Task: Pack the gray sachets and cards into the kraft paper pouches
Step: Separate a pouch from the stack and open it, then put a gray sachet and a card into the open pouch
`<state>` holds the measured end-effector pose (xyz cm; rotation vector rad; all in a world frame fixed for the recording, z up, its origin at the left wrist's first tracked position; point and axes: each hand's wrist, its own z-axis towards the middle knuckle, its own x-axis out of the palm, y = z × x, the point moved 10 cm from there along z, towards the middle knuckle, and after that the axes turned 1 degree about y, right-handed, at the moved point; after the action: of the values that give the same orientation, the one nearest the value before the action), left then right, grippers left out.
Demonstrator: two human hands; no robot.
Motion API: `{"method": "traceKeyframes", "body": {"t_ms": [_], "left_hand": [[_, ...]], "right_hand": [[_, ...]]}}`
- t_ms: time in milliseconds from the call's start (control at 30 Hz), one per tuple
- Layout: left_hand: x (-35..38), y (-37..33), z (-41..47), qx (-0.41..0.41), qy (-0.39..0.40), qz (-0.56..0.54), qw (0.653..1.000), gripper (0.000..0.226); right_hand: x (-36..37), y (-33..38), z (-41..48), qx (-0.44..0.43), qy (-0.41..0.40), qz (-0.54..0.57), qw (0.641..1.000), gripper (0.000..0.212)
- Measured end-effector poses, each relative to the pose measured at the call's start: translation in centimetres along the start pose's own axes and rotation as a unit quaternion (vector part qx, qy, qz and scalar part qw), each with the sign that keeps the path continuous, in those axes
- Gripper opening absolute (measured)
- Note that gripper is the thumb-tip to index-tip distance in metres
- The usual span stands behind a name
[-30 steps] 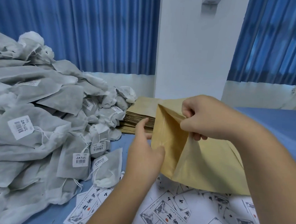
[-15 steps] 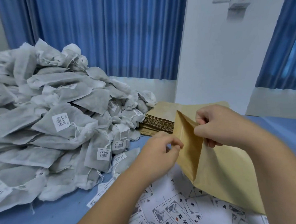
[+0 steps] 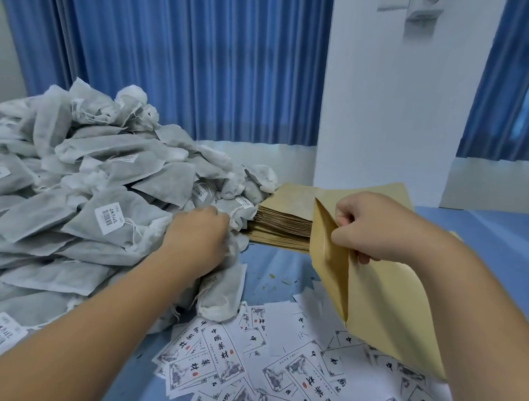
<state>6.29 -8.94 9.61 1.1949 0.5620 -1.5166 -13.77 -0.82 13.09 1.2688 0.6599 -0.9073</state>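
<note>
Sachet pick: your right hand [image 3: 375, 229] pinched tan kraft paper pouch [image 3: 389, 314] open; left hand [image 3: 198, 238] among gray fabric sachets [image 3: 57, 217], grip unclear. Next: insert one.

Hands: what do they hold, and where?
Right hand pinches the kraft pouch at its open mouth; left hand rests on the gray sachets, grip unclear.

Blue pleated curtains [image 3: 188, 58] hang behind the bench [image 3: 485, 230], which has a blue top. A white pillar [image 3: 390, 115] stands between them, with a white fixture [image 3: 420, 12] mounted near its top. Small greenish crumbs [image 3: 273, 276] lie scattered on the bench.
</note>
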Motion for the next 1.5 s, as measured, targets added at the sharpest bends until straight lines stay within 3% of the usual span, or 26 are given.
{"method": "traceKeyframes", "body": {"t_ms": [67, 133, 267, 367, 633, 767, 933, 1033, 1100, 1200, 1267, 1367, 1500], "left_hand": [[-1.4, -0.8, -1.1, 0.035, -0.086, -0.081, 0.992, 0.019], [-1.4, -2.2, -2.7, 0.071, -0.107, -0.131, 0.983, 0.018], [2.9, -4.2, -4.4, 0.052, 0.011, -0.098, 0.994, 0.022], [4.1, -4.4, -4.5, 0.029, 0.039, -0.084, 0.995, 0.037], [7.0, -4.5, -5.0, -0.034, 0.148, -0.194, 0.969, 0.038], [6.4, -3.9, -4.5, -0.045, 0.114, -0.154, 0.981, 0.035], [4.4, -2.3, -4.1, -0.046, 0.048, -0.222, 0.973, 0.032], [-0.8, -1.4, -3.9, -0.012, -0.114, -0.353, 0.929, 0.026], [-4.8, -1.3, -4.5, 0.008, -0.211, -0.458, 0.864, 0.026], [-7.6, -3.5, -4.7, 0.055, -0.203, -0.605, 0.768, 0.025], [-8.1, -6.3, -4.4, 0.109, -0.161, -0.643, 0.741, 0.025], [-6.9, -8.7, -3.2, 0.13, -0.091, -0.67, 0.725, 0.022], [-5.9, -9.9, -2.4, 0.184, -0.071, -0.571, 0.797, 0.028]], "right_hand": [[-0.2, 0.0, 0.0, -0.001, -0.004, -0.001, 1.0, 0.02], [-0.3, 0.1, 0.0, -0.002, -0.007, -0.001, 1.0, 0.02], [-0.2, 0.5, -0.2, -0.009, -0.007, -0.007, 1.0, 0.022], [-0.1, 0.7, -0.2, -0.015, -0.008, -0.015, 1.0, 0.022], [-0.4, 0.5, -0.3, -0.013, -0.012, -0.014, 1.0, 0.023], [-0.1, 0.7, -0.3, -0.016, -0.004, -0.016, 1.0, 0.023], [-0.3, 0.4, -0.2, -0.017, -0.005, -0.015, 1.0, 0.022], [-0.6, 0.2, -0.2, -0.017, -0.009, -0.016, 1.0, 0.021], [-0.6, 0.0, -0.1, -0.015, -0.011, -0.017, 1.0, 0.021], [-0.7, -0.1, -0.1, -0.018, -0.009, -0.01, 1.0, 0.021], [-0.5, 0.1, -0.2, -0.029, 0.005, -0.008, 1.0, 0.02], [-0.5, -0.4, -0.4, -0.019, 0.023, 0.0, 1.0, 0.018], [-1.5, -1.9, -0.6, 0.021, 0.008, 0.05, 0.998, 0.021]]}}
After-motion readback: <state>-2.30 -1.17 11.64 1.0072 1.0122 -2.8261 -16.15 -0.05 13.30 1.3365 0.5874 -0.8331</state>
